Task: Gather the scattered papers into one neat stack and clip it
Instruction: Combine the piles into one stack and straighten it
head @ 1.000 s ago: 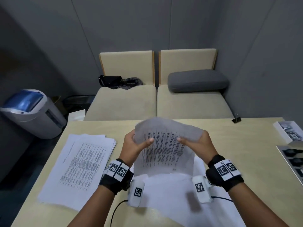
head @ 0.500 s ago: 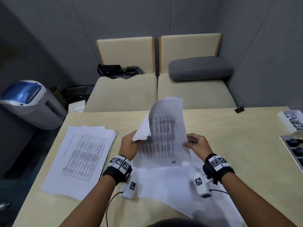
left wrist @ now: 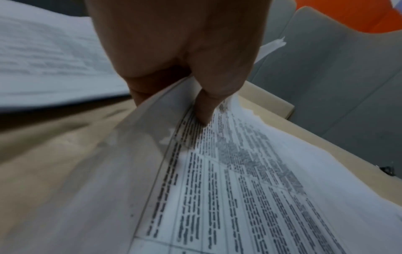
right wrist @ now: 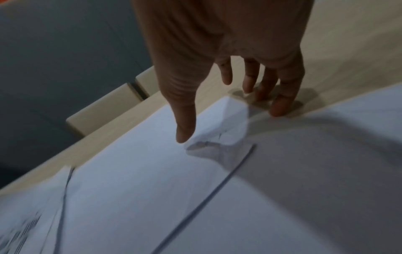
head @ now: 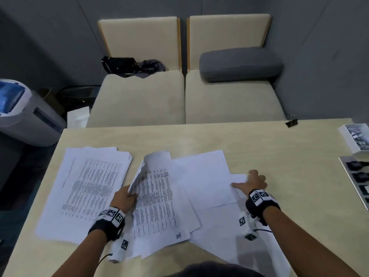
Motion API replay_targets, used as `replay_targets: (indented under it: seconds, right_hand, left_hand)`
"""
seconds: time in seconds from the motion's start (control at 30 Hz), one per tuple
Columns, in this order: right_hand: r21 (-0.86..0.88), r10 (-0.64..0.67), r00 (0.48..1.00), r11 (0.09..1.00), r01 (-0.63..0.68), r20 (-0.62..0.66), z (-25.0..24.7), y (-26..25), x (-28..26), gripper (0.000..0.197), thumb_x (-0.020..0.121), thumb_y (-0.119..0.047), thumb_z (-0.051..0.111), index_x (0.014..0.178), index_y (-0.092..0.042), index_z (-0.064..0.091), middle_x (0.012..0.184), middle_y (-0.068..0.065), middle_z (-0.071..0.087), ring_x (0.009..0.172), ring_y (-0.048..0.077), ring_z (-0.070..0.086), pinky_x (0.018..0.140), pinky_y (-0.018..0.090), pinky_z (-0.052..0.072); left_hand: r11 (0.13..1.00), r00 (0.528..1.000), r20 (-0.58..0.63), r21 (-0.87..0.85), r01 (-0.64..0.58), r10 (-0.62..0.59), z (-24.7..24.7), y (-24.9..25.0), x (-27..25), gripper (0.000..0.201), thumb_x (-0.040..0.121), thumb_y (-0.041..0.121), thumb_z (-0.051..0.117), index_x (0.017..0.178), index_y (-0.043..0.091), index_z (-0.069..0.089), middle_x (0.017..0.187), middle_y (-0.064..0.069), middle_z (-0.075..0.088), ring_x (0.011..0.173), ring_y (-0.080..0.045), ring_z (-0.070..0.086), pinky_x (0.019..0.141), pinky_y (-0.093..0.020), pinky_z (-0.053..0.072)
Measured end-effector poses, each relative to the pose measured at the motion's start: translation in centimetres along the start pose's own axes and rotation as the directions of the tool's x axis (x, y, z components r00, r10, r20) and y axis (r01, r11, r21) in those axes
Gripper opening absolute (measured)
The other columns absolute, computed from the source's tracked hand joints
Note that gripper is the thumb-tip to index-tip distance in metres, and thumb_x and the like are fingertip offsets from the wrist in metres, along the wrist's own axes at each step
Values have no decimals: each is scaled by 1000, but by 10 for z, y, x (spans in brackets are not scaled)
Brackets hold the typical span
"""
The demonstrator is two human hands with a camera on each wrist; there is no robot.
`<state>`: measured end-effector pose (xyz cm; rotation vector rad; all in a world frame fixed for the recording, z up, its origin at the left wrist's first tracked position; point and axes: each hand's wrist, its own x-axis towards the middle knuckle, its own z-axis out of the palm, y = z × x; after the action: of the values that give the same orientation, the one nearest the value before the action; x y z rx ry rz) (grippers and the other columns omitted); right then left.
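I see the left hand pinching the left edge of a printed sheet between thumb and fingers; the left wrist view shows the thumb lying on the printed side while the edge curls up around it; the sheet's far end rolls over on itself, the rest lies on the loose papers in the middle of the wooden table. My right hand is spread and holds nothing; its fingertips touch the table at the far corner of a blank white sheet, the thumb hanging just over that paper. More blank sheets overlap between the hands; a separate stack of printed papers lies to the left, apart from them. A black binder clip sits at the table's far edge, well apart from both hands.
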<state>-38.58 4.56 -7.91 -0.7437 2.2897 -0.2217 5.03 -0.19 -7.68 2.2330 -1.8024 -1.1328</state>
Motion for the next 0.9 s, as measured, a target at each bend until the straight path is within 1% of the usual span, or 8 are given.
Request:
replay_targets:
  seconds: [0.13, 0.27, 0.37, 0.47, 0.57, 0.7, 0.77, 0.9]
  right_hand:
    - [-42, -14, 999, 999, 12, -30, 29, -11, -10, 106, 54, -38, 92, 136, -9, 32, 135, 17, 35, 120, 40, 47, 94, 47, 47]
    - [-204, -32, 999, 978, 33, 7, 49, -15, -14, 81, 60, -42, 87, 122, -13, 44, 124, 14, 53, 116, 35, 49, 95, 41, 42]
    - [-278, -76, 997, 957, 77, 15, 55, -13, -14, 65, 66, -45, 82, 117, -16, 55, 123, 11, 52, 116, 33, 46, 91, 39, 45]
    - [-362, -162, 984, 915, 177, 72, 54, -10, -12, 57, 70, -47, 79, 111, -11, 62, 123, 10, 50, 117, 31, 45, 87, 37, 47]
    - [-146, -211, 962, 960, 237, 174, 42, -6, -1, 56, 68, -40, 82, 110, -7, 68, 116, 10, 67, 107, 28, 62, 88, 33, 52]
    - [197, -298, 954, 935, 295, -12, -28, -23, -3, 17, 75, -20, 81, 80, -13, 66, 85, 7, 68, 87, 23, 65, 71, 27, 45]
    - [271, -423, 888, 846, 459, -181, -72, -37, -13, 14, 79, -16, 77, 83, -14, 64, 83, 4, 67, 82, 21, 62, 70, 25, 41]
    - [271, -666, 624, 565, 780, -408, -115, -62, -50, 14, 83, -9, 73, 81, -14, 60, 77, -1, 61, 72, 12, 54, 66, 16, 41]
  left_hand:
    - [999, 999, 47, 32, 17, -19, 22, 1, 5, 10, 92, 12, 55, 82, 16, 57, 66, -5, 64, 56, -20, 60, 61, -30, 55]
    - [1000, 999, 52, -7, 4, -4, 33, 6, 9, 27, 93, 9, 51, 118, 16, 61, 86, -11, 70, 62, -23, 62, 58, -24, 46]
    - [1000, 999, 43, -11, 6, -5, 34, 5, 9, 33, 94, 9, 52, 126, 14, 58, 93, -13, 70, 66, -25, 62, 61, -26, 45]
    - [1000, 999, 44, -8, 9, -9, 33, 5, 8, 31, 93, 8, 51, 123, 14, 59, 90, -11, 68, 64, -24, 62, 59, -24, 45]
    - [998, 996, 68, -32, 55, -53, 31, 9, 7, 15, 91, 11, 54, 103, 8, 62, 78, -10, 66, 63, -24, 62, 64, -30, 53]
    - [986, 989, 92, -109, 129, -120, 26, 15, 4, 14, 89, 18, 60, 82, 6, 59, 66, -11, 63, 54, -24, 58, 58, -33, 54]
    - [977, 985, 121, -163, 140, -121, 26, 20, 2, 13, 89, 19, 61, 87, 6, 61, 68, -13, 66, 55, -25, 60, 55, -31, 53]
    - [968, 982, 155, -211, 138, -106, 31, 39, -1, 10, 89, 17, 61, 93, 9, 62, 75, -13, 68, 62, -25, 62, 61, -32, 54]
